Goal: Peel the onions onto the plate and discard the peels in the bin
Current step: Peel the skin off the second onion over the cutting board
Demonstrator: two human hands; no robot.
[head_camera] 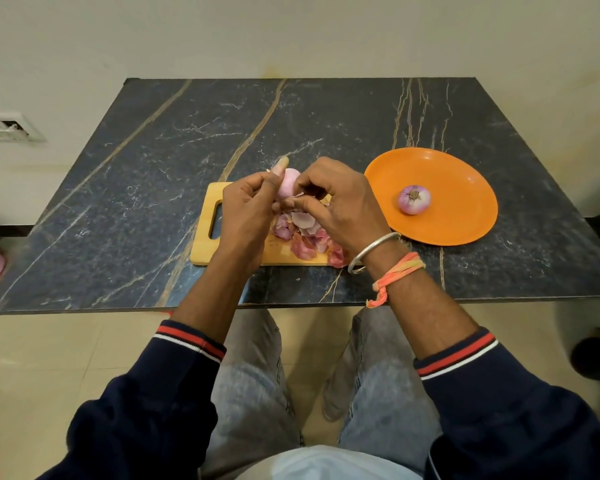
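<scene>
Above the pale wooden chopping board (205,216) on the dark marbled bench (153,150), the left hand (246,209) curls round a pale pink, partly peeled onion (288,181), its thumb raised along the onion's left side. Just to the right, the right hand (343,206) pinches a flap of skin at the onion's lower edge, over a heap of pink papery peels (302,233) on the board. Further right, a purple-white onion (414,199) lies on the round orange plate (458,178).

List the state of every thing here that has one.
Held onion: mostly peeled, above the cutting board.
Left hand: grips the held onion.
Right hand: pinches the held onion's skin.
Plate: on the table, holds one onion.
Plate onion: peeled, lying on the plate.
Peels: piled loose on the cutting board.
</scene>
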